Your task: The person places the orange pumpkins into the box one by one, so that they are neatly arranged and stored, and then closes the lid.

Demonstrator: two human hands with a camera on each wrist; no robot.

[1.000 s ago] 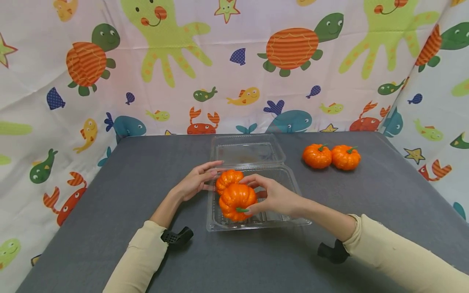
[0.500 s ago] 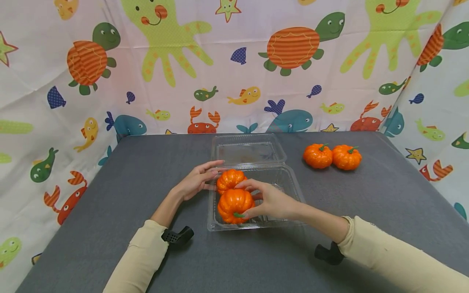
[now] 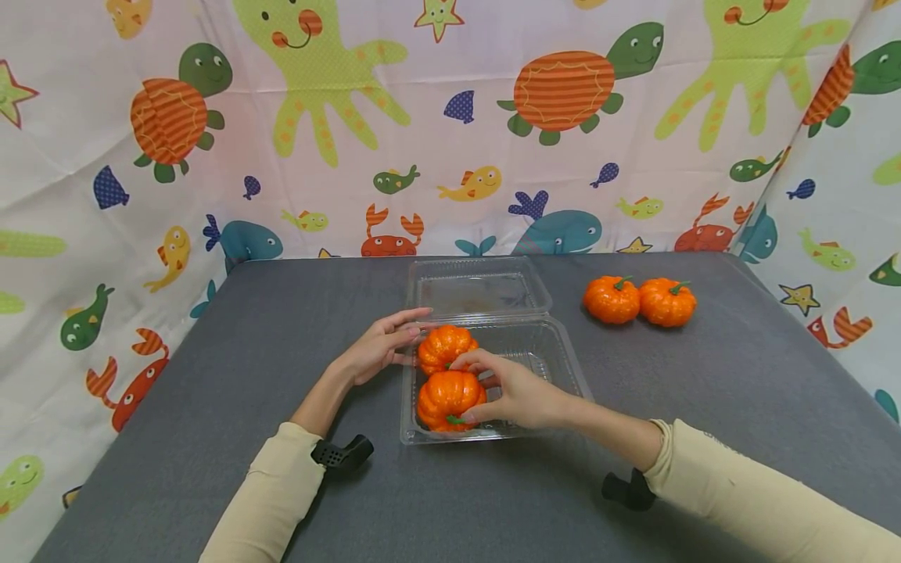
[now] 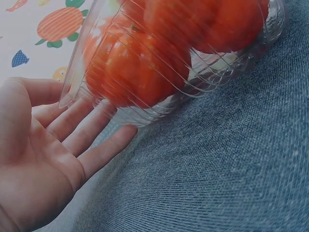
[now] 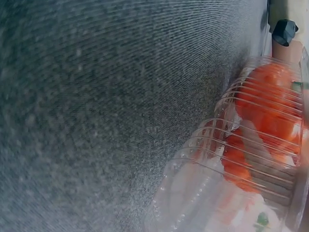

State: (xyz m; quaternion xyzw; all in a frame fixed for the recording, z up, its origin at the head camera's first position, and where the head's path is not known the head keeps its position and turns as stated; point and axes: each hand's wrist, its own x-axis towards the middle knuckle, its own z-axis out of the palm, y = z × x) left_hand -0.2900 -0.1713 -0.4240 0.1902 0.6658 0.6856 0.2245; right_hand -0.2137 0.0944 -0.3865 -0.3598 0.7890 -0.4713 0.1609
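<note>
A clear plastic clamshell container [image 3: 559,352] lies on the table with its lid folded back. Two small orange pumpkins sit in its left half: a rear pumpkin [image 3: 442,346] and a front pumpkin [image 3: 443,395] with a green stem. My right hand [image 3: 524,393] holds the front pumpkin from the right, thumb by the stem and fingers over its far side. My left hand [image 3: 380,348] rests at the container's left side. The left wrist view shows that hand [image 4: 53,150] with fingers extended, fingertips right at the clear wall. Through the ribbed plastic, the right wrist view shows a pumpkin [image 5: 265,94].
Two more orange pumpkins, a left one [image 3: 611,299] and a right one [image 3: 669,303], stand side by side at the back right. The grey table [image 3: 436,500] ends at a sea-animal curtain [image 3: 317,211]. The lid [image 3: 479,285] lies behind the container.
My right hand has lowered the front pumpkin toward the near left of the container. More of the rear pumpkin shows now. My left hand has stayed in place.
</note>
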